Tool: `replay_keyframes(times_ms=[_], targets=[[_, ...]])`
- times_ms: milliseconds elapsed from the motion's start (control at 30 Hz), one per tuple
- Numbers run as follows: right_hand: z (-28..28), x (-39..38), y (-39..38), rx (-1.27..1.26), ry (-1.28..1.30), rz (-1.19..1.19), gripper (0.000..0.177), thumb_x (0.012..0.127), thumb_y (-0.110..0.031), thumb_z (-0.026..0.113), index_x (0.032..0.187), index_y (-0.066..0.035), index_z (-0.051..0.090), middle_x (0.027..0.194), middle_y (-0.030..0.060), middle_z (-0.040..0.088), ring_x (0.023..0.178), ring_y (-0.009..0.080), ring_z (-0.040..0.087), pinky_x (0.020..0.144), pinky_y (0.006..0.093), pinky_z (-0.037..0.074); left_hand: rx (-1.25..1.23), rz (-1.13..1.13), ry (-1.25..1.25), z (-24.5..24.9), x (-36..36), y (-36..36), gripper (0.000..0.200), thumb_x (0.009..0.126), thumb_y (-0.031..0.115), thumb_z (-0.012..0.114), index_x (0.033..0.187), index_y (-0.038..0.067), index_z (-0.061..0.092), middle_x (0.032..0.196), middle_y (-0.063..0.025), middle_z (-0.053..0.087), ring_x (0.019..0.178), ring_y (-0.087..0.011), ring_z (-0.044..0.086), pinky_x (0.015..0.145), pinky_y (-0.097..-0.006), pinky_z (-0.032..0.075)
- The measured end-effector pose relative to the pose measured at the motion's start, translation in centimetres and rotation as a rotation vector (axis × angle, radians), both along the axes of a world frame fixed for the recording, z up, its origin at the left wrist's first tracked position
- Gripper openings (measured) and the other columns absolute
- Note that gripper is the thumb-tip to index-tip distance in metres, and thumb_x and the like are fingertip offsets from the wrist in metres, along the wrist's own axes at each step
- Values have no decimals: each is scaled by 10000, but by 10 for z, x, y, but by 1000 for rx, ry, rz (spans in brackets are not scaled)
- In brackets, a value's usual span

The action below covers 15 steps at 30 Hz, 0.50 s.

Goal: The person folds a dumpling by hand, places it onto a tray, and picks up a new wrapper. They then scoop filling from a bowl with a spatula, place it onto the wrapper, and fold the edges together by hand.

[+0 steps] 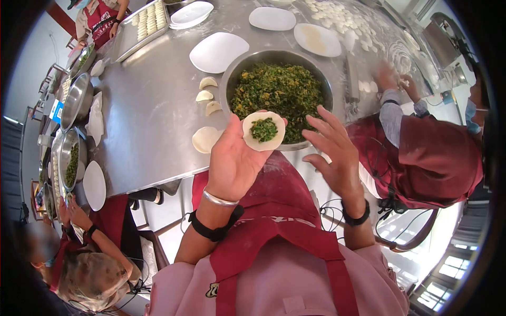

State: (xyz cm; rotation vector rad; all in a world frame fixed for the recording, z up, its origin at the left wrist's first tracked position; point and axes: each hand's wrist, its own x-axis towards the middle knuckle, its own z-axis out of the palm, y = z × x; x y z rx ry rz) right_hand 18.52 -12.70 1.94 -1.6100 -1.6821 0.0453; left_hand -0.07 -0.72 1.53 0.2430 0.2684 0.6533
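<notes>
My left hand [234, 160] is palm up and holds a round dumpling wrapper [247, 132] on its fingers. A small heap of chopped green filling [264, 130] lies in the middle of the wrapper, which is flat and unfolded. To the right, my right hand [337, 158] is held apart from it, fingers spread and nothing in them. Just beyond both hands stands a large steel bowl [225, 87] of green filling with yellow bits [279, 89]. Left of the bowl are a few folded dumplings [204, 96] and some flat wrappers [205, 139].
White plates [219, 52] stand beyond the bowl on the steel table [142, 105]. A tray [129, 45] with rows of dumplings is at the far left. Dough pieces [342, 18] lie far right. Co-workers are on both sides; one co-worker's hands [387, 76] work close at the right.
</notes>
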Motion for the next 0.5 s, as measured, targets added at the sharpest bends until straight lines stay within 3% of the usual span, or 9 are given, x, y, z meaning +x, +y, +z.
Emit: replay_keyframes(times_ms=[67, 167, 267, 367, 500], targets=[[-4, -14, 9, 157, 47, 76, 494, 627, -56, 829, 1107, -96, 719, 1262, 104, 670, 1305, 386, 530, 1037, 513, 461, 27, -48, -1, 4, 0, -4, 533, 1092, 381, 341, 1381, -58, 427, 1397, -184, 510, 1333, -341, 476, 1156, -469, 373], [-10, -25, 22, 287, 85, 110, 391, 627, -30, 828, 1006, -89, 750, 1251, 115, 680, 1265, 380, 574, 1018, 494, 482, 27, -51, -16, 7, -2, -13, 522, 1094, 365, 346, 1391, -57, 425, 1389, -163, 519, 1288, -302, 512, 1139, -452, 389], [-11, -28, 27, 317, 98, 110, 321, 661, -16, 814, 969, -73, 742, 1223, 117, 695, 1254, 380, 584, 1014, 482, 489, 82, -51, 29, 4, -4, -16, 478, 1075, 302, 447, 1406, -42, 428, 1378, -135, 519, 1264, -234, 521, 1120, -406, 407], [-8, -33, 32, 322, 162, 74, 257, 702, -6, 795, 947, -54, 732, 1195, 131, 708, 1242, 379, 594, 1001, 463, 503, 394, -19, 155, 6, -5, -23, 463, 1013, 168, 587, 1414, -19, 450, 1320, -89, 557, 1201, -149, 551, 1042, -321, 464], [-6, -42, 39, 312, 262, 35, 215, 740, 8, 772, 945, -39, 727, 1167, 155, 717, 1231, 376, 602, 982, 437, 519, 666, 92, 438, 1, -4, -28, 458, 945, 62, 670, 1372, -15, 522, 1206, -36, 624, 1043, -71, 586, 878, -230, 507]])
